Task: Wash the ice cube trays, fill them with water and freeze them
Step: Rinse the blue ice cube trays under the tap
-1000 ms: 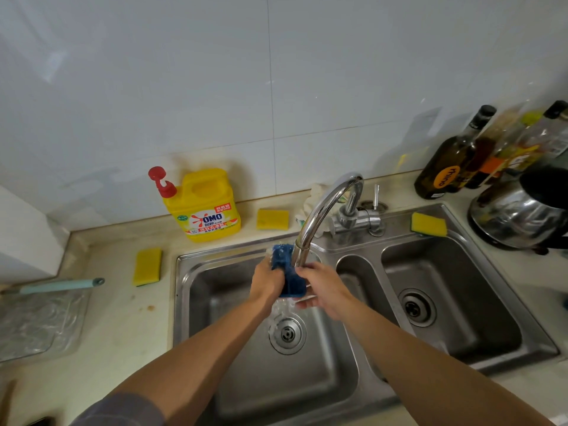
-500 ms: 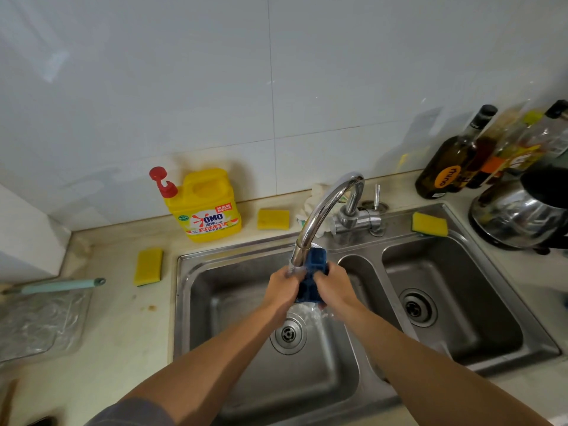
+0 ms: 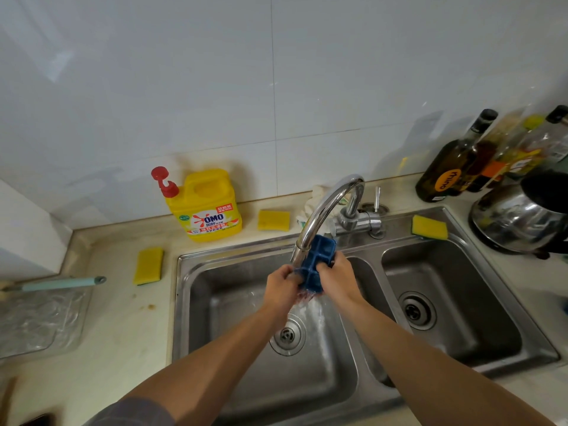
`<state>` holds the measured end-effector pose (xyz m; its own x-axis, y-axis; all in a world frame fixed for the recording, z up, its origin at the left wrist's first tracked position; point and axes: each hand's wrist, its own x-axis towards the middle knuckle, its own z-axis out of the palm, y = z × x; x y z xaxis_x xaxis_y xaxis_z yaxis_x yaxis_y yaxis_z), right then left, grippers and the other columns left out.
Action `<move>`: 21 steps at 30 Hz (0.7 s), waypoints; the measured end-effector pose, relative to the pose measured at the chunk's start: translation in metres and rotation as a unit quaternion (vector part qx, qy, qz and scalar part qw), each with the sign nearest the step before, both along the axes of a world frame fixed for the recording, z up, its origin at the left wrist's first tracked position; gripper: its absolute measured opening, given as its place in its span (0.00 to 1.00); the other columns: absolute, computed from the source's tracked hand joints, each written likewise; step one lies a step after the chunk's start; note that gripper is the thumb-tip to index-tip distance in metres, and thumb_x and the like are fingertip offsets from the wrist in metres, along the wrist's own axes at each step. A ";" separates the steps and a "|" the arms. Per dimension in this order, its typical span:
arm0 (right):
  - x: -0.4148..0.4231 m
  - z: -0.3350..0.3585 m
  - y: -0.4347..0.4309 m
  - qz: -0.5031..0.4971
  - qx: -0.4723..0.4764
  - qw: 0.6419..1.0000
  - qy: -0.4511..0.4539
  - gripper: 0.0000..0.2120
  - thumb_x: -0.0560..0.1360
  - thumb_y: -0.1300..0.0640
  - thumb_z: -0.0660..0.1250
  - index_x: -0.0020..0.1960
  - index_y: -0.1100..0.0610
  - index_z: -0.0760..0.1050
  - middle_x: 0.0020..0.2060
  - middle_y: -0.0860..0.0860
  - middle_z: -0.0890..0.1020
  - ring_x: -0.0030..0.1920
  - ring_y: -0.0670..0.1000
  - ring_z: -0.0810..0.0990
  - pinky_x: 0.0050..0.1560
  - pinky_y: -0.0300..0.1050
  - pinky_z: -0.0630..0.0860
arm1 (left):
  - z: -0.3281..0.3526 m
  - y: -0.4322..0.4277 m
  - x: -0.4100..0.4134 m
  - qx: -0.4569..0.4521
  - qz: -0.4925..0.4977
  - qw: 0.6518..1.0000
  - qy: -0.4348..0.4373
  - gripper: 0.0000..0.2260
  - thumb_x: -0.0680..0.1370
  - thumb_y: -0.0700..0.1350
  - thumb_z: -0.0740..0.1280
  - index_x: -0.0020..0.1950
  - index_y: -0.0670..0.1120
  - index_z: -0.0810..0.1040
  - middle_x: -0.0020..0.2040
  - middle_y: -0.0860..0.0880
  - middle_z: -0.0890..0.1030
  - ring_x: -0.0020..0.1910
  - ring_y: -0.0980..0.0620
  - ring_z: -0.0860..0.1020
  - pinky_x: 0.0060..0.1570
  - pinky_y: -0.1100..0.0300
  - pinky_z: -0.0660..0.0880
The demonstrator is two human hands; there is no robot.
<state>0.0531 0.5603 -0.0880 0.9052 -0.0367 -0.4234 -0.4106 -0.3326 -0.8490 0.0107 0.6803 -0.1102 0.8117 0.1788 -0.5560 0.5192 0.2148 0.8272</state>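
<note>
A blue ice cube tray [image 3: 316, 259] is held under the spout of the chrome faucet [image 3: 325, 210], its square cells facing me. My left hand [image 3: 281, 287] grips its left lower edge and my right hand [image 3: 336, 279] grips its right side. Water runs off the tray's lower end into the left basin of the steel sink [image 3: 196, 302]. The tray's lower part is hidden behind my fingers.
A yellow detergent jug [image 3: 206, 207] stands behind the sink. Yellow sponges lie at the left [image 3: 149, 265], by the faucet [image 3: 273, 219] and on the right rim [image 3: 430, 227]. Bottles [image 3: 455, 161] and a steel kettle [image 3: 519, 216] crowd the right. A clear plastic sheet [image 3: 37, 321] lies at left.
The tray has moved from left of the spout to right under it and turned so its cells face me. Both hands shifted right with it.
</note>
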 end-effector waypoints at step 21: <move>-0.001 -0.008 0.011 0.009 0.053 0.998 0.032 0.15 0.78 0.62 0.67 0.63 0.55 0.69 0.49 0.56 0.84 0.37 0.52 0.86 0.36 0.48 0.84 | -0.010 0.030 0.011 0.077 0.088 0.993 -0.035 0.07 0.79 0.37 0.67 0.52 0.45 0.84 0.45 0.44 0.86 0.46 0.47 0.85 0.47 0.50 0.83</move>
<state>0.0517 0.5708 -0.0963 0.8765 0.0268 -0.4806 -0.4595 -0.2506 -0.8521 0.0218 0.7100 -0.1204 0.7957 0.3997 -0.4550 0.4252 0.1663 0.8897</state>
